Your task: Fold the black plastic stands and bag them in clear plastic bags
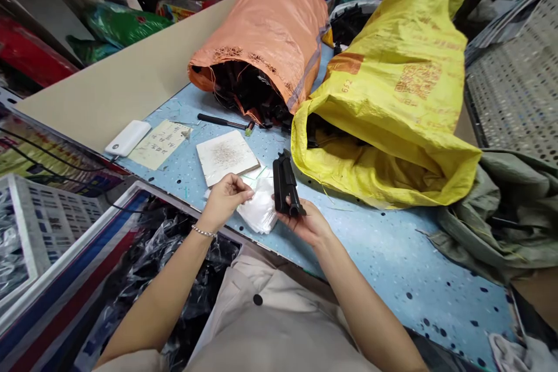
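My right hand grips a long black plastic part from below, holding it tilted over the table. Close by, my left hand has its thumb and fingertips pinched at the edge of a stack of thin clear plastic bags. Beyond the bags lies a square white board with brownish specks in its middle. An orange woven sack opens toward me with dark parts inside. To its right a yellow woven sack also lies with its mouth open, a few black pieces showing within.
A hammer rests behind the white board. On the left are a handwritten paper and a white power bank with a cable. Below the table edge stands a bin of bagged black parts. Grey-green cloth lies at the right.
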Demonstrator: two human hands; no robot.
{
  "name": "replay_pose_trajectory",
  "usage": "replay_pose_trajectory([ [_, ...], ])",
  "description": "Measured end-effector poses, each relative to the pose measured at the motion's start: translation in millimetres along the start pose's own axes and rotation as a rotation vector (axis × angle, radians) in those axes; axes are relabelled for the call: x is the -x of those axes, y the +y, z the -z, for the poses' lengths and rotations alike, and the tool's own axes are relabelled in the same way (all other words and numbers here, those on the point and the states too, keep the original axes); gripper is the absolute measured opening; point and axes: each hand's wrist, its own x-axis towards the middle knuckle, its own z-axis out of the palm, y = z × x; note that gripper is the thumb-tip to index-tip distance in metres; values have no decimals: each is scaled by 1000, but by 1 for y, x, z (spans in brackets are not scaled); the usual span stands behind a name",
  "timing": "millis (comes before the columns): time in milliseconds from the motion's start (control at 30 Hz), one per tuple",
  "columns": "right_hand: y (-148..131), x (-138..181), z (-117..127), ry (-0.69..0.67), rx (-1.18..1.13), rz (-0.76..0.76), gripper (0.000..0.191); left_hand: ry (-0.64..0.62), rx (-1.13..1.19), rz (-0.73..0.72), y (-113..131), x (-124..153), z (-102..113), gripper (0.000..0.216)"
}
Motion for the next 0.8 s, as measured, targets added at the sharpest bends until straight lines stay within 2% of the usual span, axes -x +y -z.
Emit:
replay_pose_trajectory([
  [67,-2,7,4,-6,35,23,27,-82,-165,-119,4,5,-2,3],
  [133,-5,12,8,9,100,63,27,-148,-444,-255,6,8,-4,19],
  [200,-7,18,11,66,216,127,26,-182,-671,-331,5,10,-7,35],
  [267,-8,28,13,130,330,213,27,-180,-734,-337,3,9,-10,43],
  [333,-6,43,15,111,363,220,26,-174,-688,-298,2,5,-12,47],
  [367,-3,51,16,63,346,163,25,-168,-651,-270,1,3,-13,48],
  [467,7,68,20,-86,233,-140,28,-150,-564,-212,2,2,-17,55],
  [533,15,68,23,-84,149,-271,33,-164,-561,-265,5,11,-23,58],
  [600,20,60,25,-42,104,-281,35,-281,-578,-390,8,29,-30,63],
  [667,22,50,23,3,176,-166,35,-468,-561,-501,10,49,-37,68],
  [700,23,46,21,43,265,-56,36,-538,-539,-523,10,58,-41,70],
  [733,23,44,17,98,386,74,41,-574,-517,-519,11,65,-43,71],
  [800,25,44,6,203,665,313,53,-550,-509,-462,12,74,-44,71],
])
